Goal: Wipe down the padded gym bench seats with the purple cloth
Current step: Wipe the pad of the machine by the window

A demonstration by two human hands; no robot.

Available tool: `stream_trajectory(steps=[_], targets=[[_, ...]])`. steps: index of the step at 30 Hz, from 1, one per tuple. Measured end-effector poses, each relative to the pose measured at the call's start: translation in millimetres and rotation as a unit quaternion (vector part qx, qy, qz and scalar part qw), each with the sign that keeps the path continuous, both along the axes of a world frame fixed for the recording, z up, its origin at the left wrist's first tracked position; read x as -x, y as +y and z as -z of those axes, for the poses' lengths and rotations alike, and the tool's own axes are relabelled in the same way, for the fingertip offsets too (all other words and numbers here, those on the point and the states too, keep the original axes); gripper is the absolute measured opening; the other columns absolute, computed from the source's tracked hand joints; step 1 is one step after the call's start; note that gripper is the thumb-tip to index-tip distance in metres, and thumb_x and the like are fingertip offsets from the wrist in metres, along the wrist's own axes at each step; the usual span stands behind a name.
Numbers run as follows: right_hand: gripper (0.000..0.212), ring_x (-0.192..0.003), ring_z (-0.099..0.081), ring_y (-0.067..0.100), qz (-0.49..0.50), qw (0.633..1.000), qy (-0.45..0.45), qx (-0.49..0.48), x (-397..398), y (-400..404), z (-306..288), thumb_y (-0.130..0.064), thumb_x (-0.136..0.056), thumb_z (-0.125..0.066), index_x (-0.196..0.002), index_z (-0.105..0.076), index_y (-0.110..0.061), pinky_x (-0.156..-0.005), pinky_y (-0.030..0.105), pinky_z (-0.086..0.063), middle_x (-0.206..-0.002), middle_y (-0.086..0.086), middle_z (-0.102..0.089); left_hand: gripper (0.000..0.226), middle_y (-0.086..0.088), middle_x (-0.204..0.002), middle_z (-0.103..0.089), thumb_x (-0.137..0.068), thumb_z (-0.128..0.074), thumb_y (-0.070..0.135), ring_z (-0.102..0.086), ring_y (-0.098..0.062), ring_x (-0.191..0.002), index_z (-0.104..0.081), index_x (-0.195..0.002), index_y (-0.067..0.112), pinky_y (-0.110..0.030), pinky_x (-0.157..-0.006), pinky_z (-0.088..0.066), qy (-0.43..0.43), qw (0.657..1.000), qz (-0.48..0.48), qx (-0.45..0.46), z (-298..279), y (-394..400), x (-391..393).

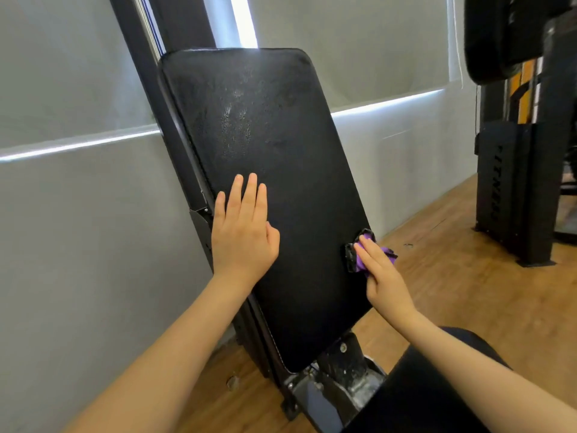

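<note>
Left hand [242, 232] flat, spread on pad [265, 126] | right hand [382, 276] pinching purple cloth [359, 260]

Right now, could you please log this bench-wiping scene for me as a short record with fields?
surface: black padded backrest, tilted, leaning toward the grey wall
left hand: flat on the pad, fingers straight
right hand: presses the purple cloth against the pad's right edge
cloth state: bunched up
pad finish: shiny streaks on the upper part
floor: wood
</note>
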State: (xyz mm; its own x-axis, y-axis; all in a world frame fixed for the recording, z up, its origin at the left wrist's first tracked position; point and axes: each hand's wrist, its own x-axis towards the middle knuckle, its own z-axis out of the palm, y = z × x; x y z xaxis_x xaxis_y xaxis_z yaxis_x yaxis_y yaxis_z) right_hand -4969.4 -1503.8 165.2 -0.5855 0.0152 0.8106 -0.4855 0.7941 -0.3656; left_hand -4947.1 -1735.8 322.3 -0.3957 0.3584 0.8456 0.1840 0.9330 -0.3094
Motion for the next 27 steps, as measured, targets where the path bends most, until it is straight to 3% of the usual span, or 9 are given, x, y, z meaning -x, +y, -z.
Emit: stream_trajectory(steps=[3,7,9,12,14,19,23,27], targets=[[0.068,-0.134,-0.035,0.025,0.002,0.998,-0.06,-0.013,-15.0,15.9,25.1,0.024,-0.074,-0.053,-0.136,-0.045,-0.004,-0.11,0.011,-0.013,-0.144,0.003,-0.033,0.059,-0.017,-0.143,-0.046,-0.083,-0.033,0.022,-0.036,-0.035,-0.137,-0.05,-0.134,0.0,-0.05,-0.111,-0.024,-0.002,1.0,-0.002,0.0,0.2,0.8,-0.7],[0.059,-0.132,-0.04,0.029,0.011,0.997,-0.077,0.018,-20.9,16.5,0.5,0.019,-0.079,-0.051,-0.134,-0.048,-0.004,-0.109,0.03,-0.021,-0.143,0.006,-0.039,0.058,-0.017,-0.143,-0.046,-0.083,-0.033,0.022,-0.036,-0.035,-0.136,-0.05,-0.134,0.0,-0.05,-0.111,-0.024,-0.007,1.0,0.002,-0.005,0.2,0.8,-1.0],[0.06,-0.131,-0.038,0.024,0.008,0.998,-0.049,0.045,-17.4,3.2,-29.0,0.02,-0.079,-0.051,-0.134,-0.047,-0.003,-0.108,0.031,-0.021,-0.144,0.011,-0.04,0.058,-0.017,-0.143,-0.047,-0.082,-0.033,0.022,-0.036,-0.035,-0.136,-0.051,-0.133,0.0,-0.05,-0.111,-0.025,-0.006,1.0,0.003,-0.007,0.2,0.4,-0.6],[0.06,-0.129,-0.029,0.012,-0.038,0.996,0.005,0.078,-8.3,-22.9,-82.0,0.019,-0.081,-0.05,-0.136,-0.044,-0.003,-0.109,0.022,-0.02,-0.142,0.002,-0.036,0.058,-0.016,-0.143,-0.047,-0.082,-0.033,0.022,-0.036,-0.034,-0.137,-0.052,-0.133,0.0,-0.049,-0.112,-0.024,-0.002,1.0,0.008,-0.012,0.1,-0.2,0.1],[0.056,-0.133,-0.023,0.009,-0.071,0.995,0.016,0.066,-4.0,-40.7,-112.3,0.013,-0.086,-0.048,-0.138,-0.042,-0.005,-0.112,0.021,-0.017,-0.145,0.001,-0.033,0.058,-0.016,-0.142,-0.047,-0.082,-0.033,0.022,-0.036,-0.034,-0.136,-0.052,-0.133,0.001,-0.048,-0.112,-0.023,0.0,1.0,0.014,-0.013,0.3,-0.7,0.6],[0.058,-0.141,-0.018,0.016,-0.044,0.999,0.003,-0.016,-4.5,-64.9,-117.8,-0.013,-0.09,-0.058,-0.143,-0.034,-0.011,-0.115,0.037,-0.011,-0.152,0.005,-0.029,0.058,-0.016,-0.141,-0.049,-0.081,-0.034,0.022,-0.037,-0.032,-0.135,-0.053,-0.132,0.0,-0.044,-0.112,-0.019,-0.007,1.0,0.022,-0.014,-0.6,-1.7,0.1],[0.048,-0.135,-0.036,0.02,-0.031,0.998,0.028,0.052,2.1,-70.5,-125.0,0.003,-0.089,-0.054,-0.135,-0.047,-0.008,-0.114,0.033,-0.024,-0.143,0.007,-0.044,0.058,-0.015,-0.143,-0.048,-0.082,-0.036,0.023,-0.036,-0.029,-0.136,-0.052,-0.133,0.002,-0.042,-0.114,-0.019,-0.02,0.998,0.047,-0.02,-3.6,-5.0,-0.9],[0.048,-0.124,-0.05,0.028,-0.05,0.993,0.108,0.0,10.3,-81.8,-171.8,0.014,-0.08,-0.06,-0.125,-0.057,-0.002,-0.106,0.04,-0.029,-0.131,0.014,-0.055,0.063,-0.014,-0.15,-0.037,-0.082,-0.038,0.024,-0.024,-0.024,-0.141,-0.041,-0.141,0.002,-0.045,-0.114,-0.018,-0.011,0.991,0.119,-0.06,-23.7,-17.9,6.9]])
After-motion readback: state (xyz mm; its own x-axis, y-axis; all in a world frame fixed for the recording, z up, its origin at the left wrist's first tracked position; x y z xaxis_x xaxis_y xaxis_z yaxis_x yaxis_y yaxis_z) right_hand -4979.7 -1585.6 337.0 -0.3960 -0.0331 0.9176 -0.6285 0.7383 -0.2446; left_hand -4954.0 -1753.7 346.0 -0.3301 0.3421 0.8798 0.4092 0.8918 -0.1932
